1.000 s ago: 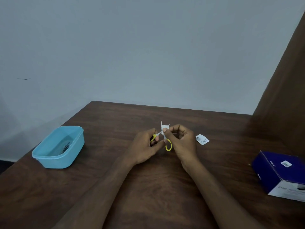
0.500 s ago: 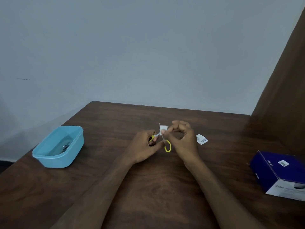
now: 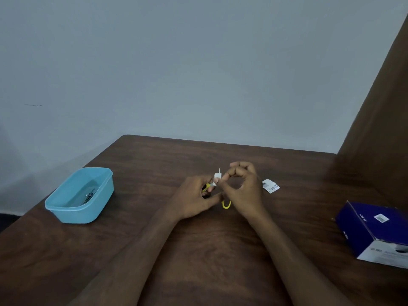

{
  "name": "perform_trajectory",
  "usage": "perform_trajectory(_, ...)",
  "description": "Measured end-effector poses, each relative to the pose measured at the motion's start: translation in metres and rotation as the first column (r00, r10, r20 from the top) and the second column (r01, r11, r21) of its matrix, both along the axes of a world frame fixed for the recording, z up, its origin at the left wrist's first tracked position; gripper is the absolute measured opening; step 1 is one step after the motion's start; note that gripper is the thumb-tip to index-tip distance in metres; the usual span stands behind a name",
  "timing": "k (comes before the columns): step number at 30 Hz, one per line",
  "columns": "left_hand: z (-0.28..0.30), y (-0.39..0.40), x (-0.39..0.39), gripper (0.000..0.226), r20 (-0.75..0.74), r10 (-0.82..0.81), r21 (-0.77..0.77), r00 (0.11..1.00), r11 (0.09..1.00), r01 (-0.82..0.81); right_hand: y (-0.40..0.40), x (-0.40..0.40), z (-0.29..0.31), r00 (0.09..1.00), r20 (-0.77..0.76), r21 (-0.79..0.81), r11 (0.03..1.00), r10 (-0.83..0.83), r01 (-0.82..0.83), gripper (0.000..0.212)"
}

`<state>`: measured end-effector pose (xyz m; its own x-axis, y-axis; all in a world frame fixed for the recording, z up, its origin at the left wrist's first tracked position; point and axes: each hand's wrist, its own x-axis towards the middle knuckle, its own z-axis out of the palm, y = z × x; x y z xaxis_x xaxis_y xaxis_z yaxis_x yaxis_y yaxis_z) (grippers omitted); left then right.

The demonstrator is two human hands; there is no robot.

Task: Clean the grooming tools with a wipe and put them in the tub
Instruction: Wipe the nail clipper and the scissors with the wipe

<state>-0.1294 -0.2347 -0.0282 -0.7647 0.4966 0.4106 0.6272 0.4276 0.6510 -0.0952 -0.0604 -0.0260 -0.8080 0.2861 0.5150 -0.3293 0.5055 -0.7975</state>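
Small scissors with yellow handles (image 3: 226, 204) are held over the middle of the brown table. My left hand (image 3: 194, 198) grips them by the handle end, and one yellow loop hangs free below. My right hand (image 3: 241, 188) pinches a small white wipe (image 3: 216, 177) folded around the blade, whose tip pokes out above. The light blue tub (image 3: 66, 206) stands at the left of the table, with metal grooming tools (image 3: 89, 195) lying inside.
A torn white wipe sachet (image 3: 270, 186) lies just right of my hands. A dark blue box (image 3: 375, 230) sits at the table's right edge. A brown panel (image 3: 379, 129) rises on the right, and a grey wall stands behind the table.
My right hand has slid the wipe a little up and left along the blade while my left hand kept its hold on the scissors. The tub and sachet stayed put.
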Motion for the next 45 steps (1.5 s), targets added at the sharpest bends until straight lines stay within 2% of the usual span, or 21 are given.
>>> perform_trajectory(5, 0.002, -0.003, 0.002, 0.037, -0.015, -0.038, -0.023, 0.999, 0.999, 0.038, -0.004, -0.01, 0.004, 0.991, -0.063, -0.09, 0.99, -0.116, 0.11, 0.027)
perform_trajectory(10, 0.0, -0.003, -0.002, 0.041, 0.018, 0.001, -0.048, 1.0, 0.999, 0.0, -0.002, -0.002, 0.01, 0.982, -0.165, -0.151, 0.987, -0.088, 0.063, 0.026)
perform_trajectory(13, 0.0, -0.003, -0.001, 0.032, 0.0, -0.034, -0.046, 0.999, 0.998, 0.034, 0.002, 0.0, 0.002, 0.998, -0.052, -0.047, 0.998, -0.034, 0.032, 0.027)
perform_trajectory(16, 0.0, -0.002, -0.001, 0.032, -0.015, -0.046, -0.053, 0.999, 0.998, 0.045, 0.001, -0.003, -0.002, 0.997, 0.042, -0.003, 0.998, -0.068, 0.068, 0.027)
perform_trajectory(20, -0.002, -0.002, -0.004, 0.043, -0.005, -0.026, -0.046, 1.0, 0.999, 0.025, -0.001, -0.009, 0.006, 0.987, -0.061, -0.092, 0.986, -0.147, 0.141, 0.026)
perform_trajectory(23, -0.002, -0.003, -0.004, 0.045, 0.003, -0.009, -0.048, 1.0, 0.999, 0.009, 0.001, -0.006, 0.01, 0.979, -0.151, -0.165, 0.98, -0.136, 0.111, 0.028)
perform_trajectory(29, -0.002, -0.002, -0.004, 0.043, -0.024, -0.021, -0.037, 0.999, 0.999, 0.02, 0.0, -0.001, -0.002, 0.995, 0.032, -0.034, 0.995, -0.097, 0.098, 0.026)
perform_trajectory(33, -0.001, -0.002, -0.004, 0.048, -0.016, -0.038, -0.052, 0.999, 0.998, 0.037, -0.003, -0.008, 0.005, 0.988, -0.021, -0.103, 0.983, -0.154, 0.151, 0.026)
perform_trajectory(37, -0.003, -0.003, -0.004, 0.049, -0.002, -0.004, -0.044, 1.0, 0.999, 0.004, -0.001, -0.003, 0.01, 0.985, -0.111, -0.169, 0.979, -0.135, 0.115, 0.026)
perform_trajectory(41, -0.004, -0.001, -0.007, 0.043, 0.002, 0.01, -0.018, 1.0, 1.0, -0.01, -0.001, 0.004, -0.001, 0.995, 0.003, -0.066, 0.993, -0.102, 0.102, 0.026)
perform_trajectory(43, -0.004, -0.001, -0.009, 0.046, 0.011, 0.028, -0.008, 1.0, 1.0, -0.027, -0.001, 0.002, -0.005, 0.989, 0.053, -0.037, 0.989, -0.139, 0.142, 0.025)
perform_trajectory(45, -0.004, -0.002, -0.008, 0.049, 0.018, 0.046, -0.008, 0.999, 0.999, -0.046, 0.001, 0.0, -0.003, 0.977, 0.042, -0.062, 0.975, -0.21, 0.212, 0.025)
